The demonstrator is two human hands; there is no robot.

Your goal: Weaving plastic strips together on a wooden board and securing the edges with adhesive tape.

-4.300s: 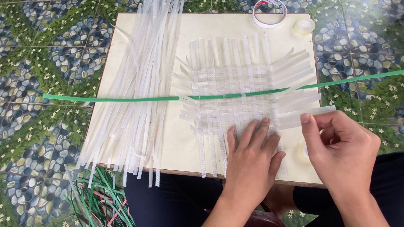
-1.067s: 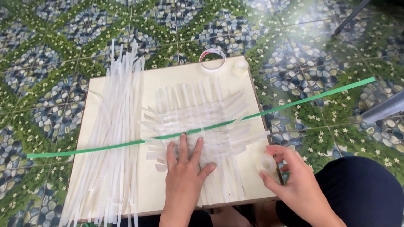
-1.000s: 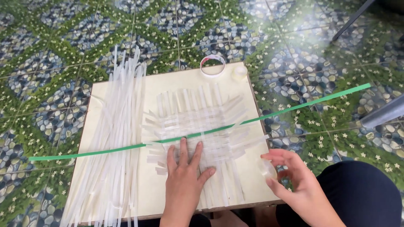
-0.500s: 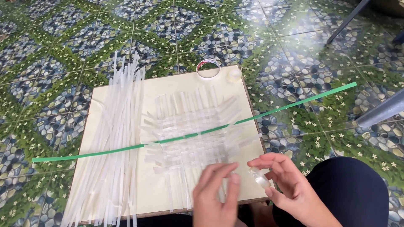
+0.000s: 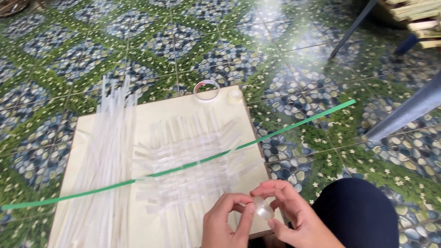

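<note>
Nearest the camera, the left hand (image 5: pixel 225 222) and the right hand (image 5: pixel 294 216) meet over the front edge of the pale square wooden board (image 5: pixel 92 126). Between them they pinch a small clear roll of tape (image 5: pixel 263 207): the right fingers cup it while the left thumb and fingertips press on its rim, so both hands are closed on it.

Just beyond lies the woven mat of translucent white plastic strips (image 5: pixel 188 158). Its middle is interlaced, but loose ends stick out on every side, so by my reading the weave is partly made and its edges are unfinished. A long green plastic strip (image 5: pixel 294 126) crosses the mat and runs out over the floor both ways.

To the left a bundle of loose white strips (image 5: pixel 108 160) lies unused. At the far edge sit a larger clear tape ring (image 5: pixel 206 89) and a small clear round piece (image 5: pixel 235 95). No readable labels or signs show.
</note>
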